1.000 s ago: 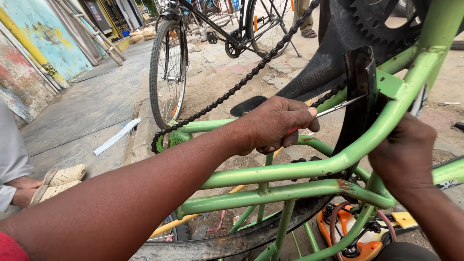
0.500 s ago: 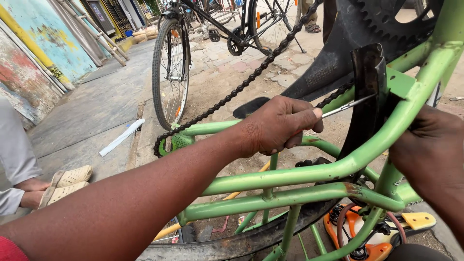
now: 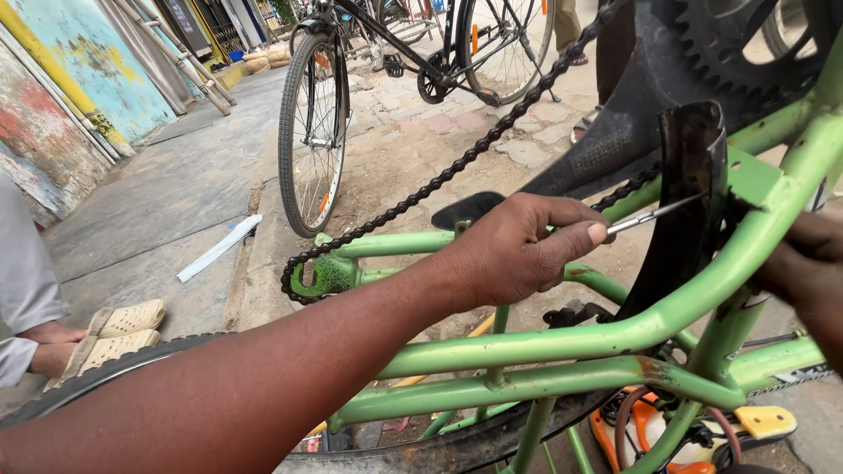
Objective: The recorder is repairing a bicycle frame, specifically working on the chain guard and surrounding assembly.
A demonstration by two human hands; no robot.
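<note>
- Bicycle frame (image 3: 562, 351), green, fills the near right of the view and lies flipped over, its chainring high at the far right, which puts the underside parts within easy reach.
- Black bicycle (image 3: 386, 96) stands upright at the far centre on the paved ground, well apart from the green frame.
- Tyre (image 3: 123, 373) curves across the near left, beneath the person's forearm.
- Mudguard (image 3: 680, 202), a dark strip, rises tilted across the frame's right part, where the tool tip meets it.
- Chain (image 3: 439, 180) hangs slack in a long diagonal from the far right down to the rear fork end at centre, loose rather than stretched tight.
- Left hand (image 3: 518, 250) is closed around the handle of a screwdriver (image 3: 654, 213), thumb pressed along it; the thin shaft points right so its tip touches the mudguard.
- Right hand (image 3: 808, 272) sits at the right edge behind the frame tube, seemingly steadying that side; whether it is closed on anything cannot be told.
- Sandalled feet (image 3: 114, 329) and a hand of another person rest at the near left on the pavement.
- White strip (image 3: 219, 247) lies on the pavement beside the kerb, left of the black bicycle's wheel.
</note>
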